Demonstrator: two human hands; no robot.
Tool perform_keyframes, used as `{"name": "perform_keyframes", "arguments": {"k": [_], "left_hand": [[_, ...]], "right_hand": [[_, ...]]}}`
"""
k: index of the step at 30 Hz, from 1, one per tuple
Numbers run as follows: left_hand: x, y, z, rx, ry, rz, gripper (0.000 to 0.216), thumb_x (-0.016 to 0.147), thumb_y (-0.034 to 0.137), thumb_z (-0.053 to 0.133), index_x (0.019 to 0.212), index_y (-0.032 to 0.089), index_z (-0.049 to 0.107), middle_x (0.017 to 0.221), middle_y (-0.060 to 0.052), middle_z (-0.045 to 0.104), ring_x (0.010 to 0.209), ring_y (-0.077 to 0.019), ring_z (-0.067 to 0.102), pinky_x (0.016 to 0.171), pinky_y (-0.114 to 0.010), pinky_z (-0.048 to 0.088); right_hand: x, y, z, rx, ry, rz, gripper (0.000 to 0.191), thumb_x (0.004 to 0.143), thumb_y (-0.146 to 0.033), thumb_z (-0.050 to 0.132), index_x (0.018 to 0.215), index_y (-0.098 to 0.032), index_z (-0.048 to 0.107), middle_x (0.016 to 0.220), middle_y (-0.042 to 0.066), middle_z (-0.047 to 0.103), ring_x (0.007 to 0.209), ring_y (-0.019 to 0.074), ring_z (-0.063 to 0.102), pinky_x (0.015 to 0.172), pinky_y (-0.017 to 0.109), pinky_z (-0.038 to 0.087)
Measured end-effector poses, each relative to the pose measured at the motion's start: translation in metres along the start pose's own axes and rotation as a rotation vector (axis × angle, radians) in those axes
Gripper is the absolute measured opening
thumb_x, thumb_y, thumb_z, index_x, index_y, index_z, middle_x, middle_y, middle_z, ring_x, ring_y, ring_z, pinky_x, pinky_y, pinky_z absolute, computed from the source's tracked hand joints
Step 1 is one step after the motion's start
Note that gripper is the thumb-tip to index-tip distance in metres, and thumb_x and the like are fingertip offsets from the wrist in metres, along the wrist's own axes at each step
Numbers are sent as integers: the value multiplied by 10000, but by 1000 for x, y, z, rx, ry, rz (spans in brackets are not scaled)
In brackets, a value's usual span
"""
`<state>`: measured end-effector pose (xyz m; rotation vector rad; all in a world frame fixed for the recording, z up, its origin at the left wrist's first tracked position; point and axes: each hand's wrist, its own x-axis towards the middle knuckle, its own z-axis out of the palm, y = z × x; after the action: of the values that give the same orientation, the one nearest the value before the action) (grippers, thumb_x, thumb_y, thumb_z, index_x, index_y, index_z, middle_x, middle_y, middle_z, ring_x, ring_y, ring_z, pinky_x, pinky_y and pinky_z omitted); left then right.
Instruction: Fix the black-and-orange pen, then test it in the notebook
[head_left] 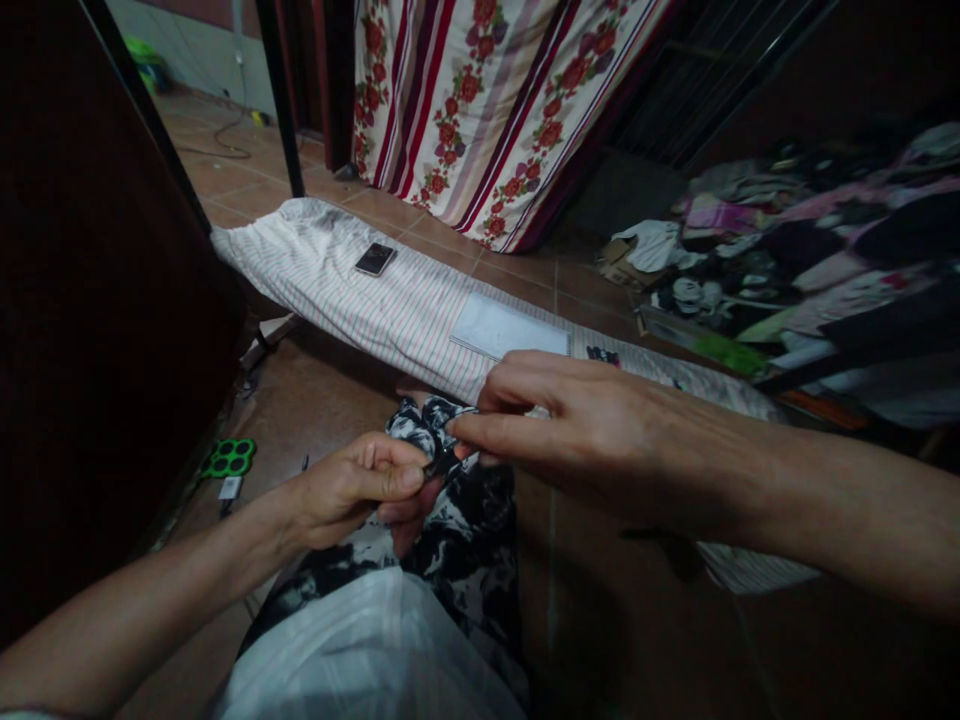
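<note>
Over the lap in black-and-white patterned trousers (480, 520), both hands come close together. My left hand (379, 485) is closed, with thumb and forefinger pinching a small dark thing (436, 466) whose kind I cannot make out. From the right, my right hand (559, 415) reaches across with its fingers bent and its fingertips beside that same small thing. Its thumb is mostly hidden, and whatever it pinches does not show clearly. Just beyond the hands, a spiral notebook (502, 325) lies on a long board covered with striped cloth (405, 310).
A phone (376, 259) and small black objects (602, 355) lie on the board. On the tiled floor at left is a green four-ring item (228, 458). A flowered curtain (480, 110) hangs behind. Piled clothes (840, 230) fill the right side.
</note>
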<state>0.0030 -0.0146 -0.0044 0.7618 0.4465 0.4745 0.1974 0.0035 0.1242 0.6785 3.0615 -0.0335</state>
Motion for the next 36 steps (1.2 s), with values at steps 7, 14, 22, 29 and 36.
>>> {"name": "perform_keyframes", "arguments": {"k": [7,14,22,29,36], "left_hand": [[-2,-1,-2,29,-56,10,332,688,432,684,629,131,555,444,66,366,432,-95,485,447,-207,404],[-4,-5,5,192,44,135,392,729,477,630,589,127,524,473,59,366,447,-67,420,457,-199,349],[-4,-10,8,314,103,239,394,781,493,558,636,127,546,514,43,396,480,-77,401,472,-214,338],[1,-4,1,118,-13,129,384,728,473,628,595,126,534,442,45,403,490,-127,541,499,-220,407],[16,9,8,-252,-208,137,249,738,353,649,719,111,595,492,-8,581,621,-217,675,569,-248,496]], "right_hand": [[3,-6,-2,-126,-34,-115,247,899,-132,381,812,-140,612,742,35,518,709,157,420,604,286,308],[5,-11,4,-153,-51,-82,216,885,-135,388,778,-140,577,719,46,505,680,163,418,627,309,308],[8,-19,6,-242,-26,-2,191,870,-150,425,721,-156,543,677,42,502,628,162,421,586,305,280],[11,-8,5,-81,-10,48,208,889,-192,417,776,-142,584,710,42,539,651,154,462,599,288,318],[27,21,7,448,173,362,310,878,-369,458,776,-143,643,642,8,564,601,112,491,561,241,338]]}}
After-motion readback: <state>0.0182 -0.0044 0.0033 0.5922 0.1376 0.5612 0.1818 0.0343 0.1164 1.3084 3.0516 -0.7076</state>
